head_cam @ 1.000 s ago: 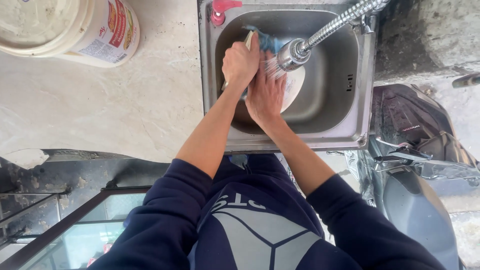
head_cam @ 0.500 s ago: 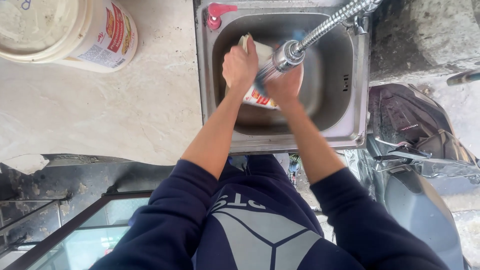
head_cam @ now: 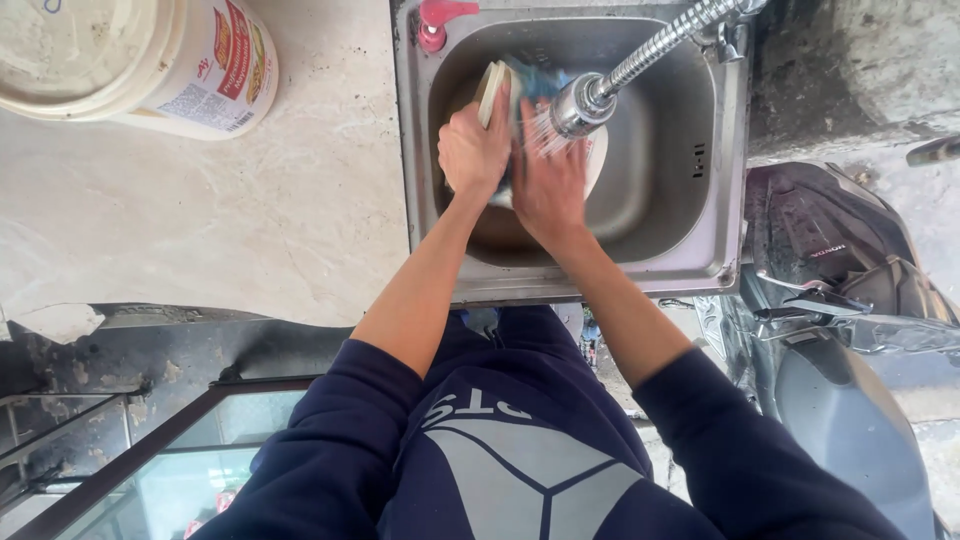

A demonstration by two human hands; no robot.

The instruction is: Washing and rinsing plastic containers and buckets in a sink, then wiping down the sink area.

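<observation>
1. Left hand [head_cam: 474, 150]: closed in a fist grip on a sponge [head_cam: 489, 92], pale with a darker edge, which stands out of the fist toward 12 o'clock. The hand is inside the sink, left of centre.
2. Right hand [head_cam: 548, 190]: fingers together and laid flat against a white plate [head_cam: 597, 160], directly under the water spray. It presses on the plate; whether the fingers curl round the rim cannot be told. The two hands touch or nearly touch side by side.
3. Plate: in the basin, mostly covered by the right hand, its rim showing at 2 o'clock from that hand. A blue item lies behind the hands at 12 o'clock; its kind cannot be told.
4. Spray head [head_cam: 580, 104]: metal, on a flexible ribbed hose [head_cam: 660, 42] running to 1 o'clock; water falls onto the right hand.
5. Sink [head_cam: 700, 200]: stainless steel, rectangular, set into the worktop. A red pump top [head_cam: 437, 20] stands at its rim at 11 o'clock from the hands.
6. Worktop [head_cam: 250, 220]: pale stone, at 9 o'clock from the sink. A large white bucket [head_cam: 150, 60] with a printed label stands at 10 o'clock, well apart from the sink.
7. Both forearms are bare; dark blue sleeves are pushed up at 6 o'clock.
8. A scooter [head_cam: 850, 340] is parked at 4 o'clock, beside the sink.
</observation>
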